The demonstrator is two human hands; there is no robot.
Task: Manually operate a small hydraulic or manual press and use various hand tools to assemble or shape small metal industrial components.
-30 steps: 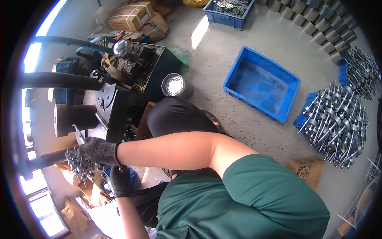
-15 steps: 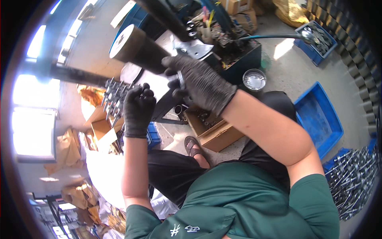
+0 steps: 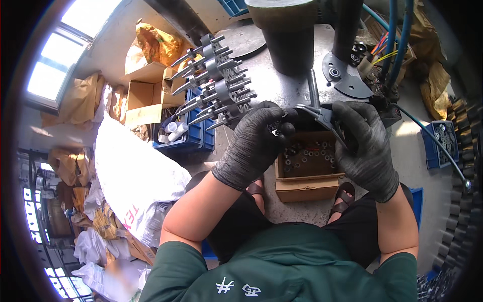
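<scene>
Black-gloved left hand [image 3: 254, 146] pinching sm. metal ring part [image 3: 276, 129] w/ fingers curled, right hand [image 3: 365, 146] gripping pliers [image 3: 322, 117] shut-fisted, tips pointing at 9 o'clock toward part, cardboard box [image 3: 308, 173] of similar rings sitting below at 6 o'clock, stacked metal shafts [image 3: 216, 83] lying at 10 o'clock.

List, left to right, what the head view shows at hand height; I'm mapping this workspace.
White sack → blue crate → left hand holding a small ring → cardboard box → right hand with pliers → small blue bin.
</scene>
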